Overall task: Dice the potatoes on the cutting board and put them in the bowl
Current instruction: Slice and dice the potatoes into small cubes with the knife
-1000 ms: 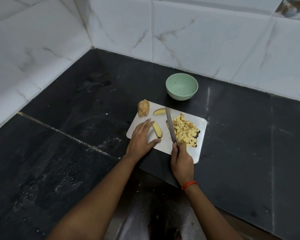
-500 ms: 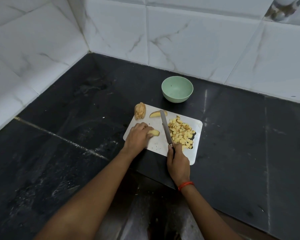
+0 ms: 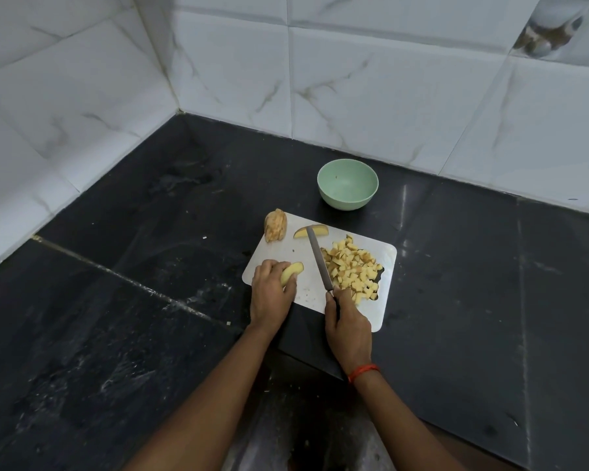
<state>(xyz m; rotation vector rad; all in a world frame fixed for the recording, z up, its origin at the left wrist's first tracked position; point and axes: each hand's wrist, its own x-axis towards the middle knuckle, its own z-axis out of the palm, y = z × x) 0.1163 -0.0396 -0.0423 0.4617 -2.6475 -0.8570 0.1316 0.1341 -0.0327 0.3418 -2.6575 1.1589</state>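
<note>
Left hand (image 3: 272, 294) gripping a potato wedge (image 3: 291, 271) on the white cutting board (image 3: 386, 300), right hand (image 3: 347, 322) holding a knife (image 3: 318, 258) beside diced potato (image 3: 352, 270), green bowl (image 3: 347, 183) on dark tabletop (image 3: 150, 317)

Both arms are bare, enter from the bottom edge and converge as they reach forward. The left forearm (image 3: 201, 402) runs up and to the right, with the wrist straight and the back of the hand uppermost. The left hand (image 3: 272, 294) has its fingers curled round a potato wedge (image 3: 292, 270), whose tip projects past the fingers to the right. The right forearm (image 3: 398, 419) runs up and to the left, and an orange band (image 3: 363, 372) encircles the wrist. The right hand (image 3: 347, 326), back uppermost, has its fingers wrapped round the handle of a knife (image 3: 318, 260), the foremost finger reaching the base of the blade. The hands lie side by side, near but apart.
</note>
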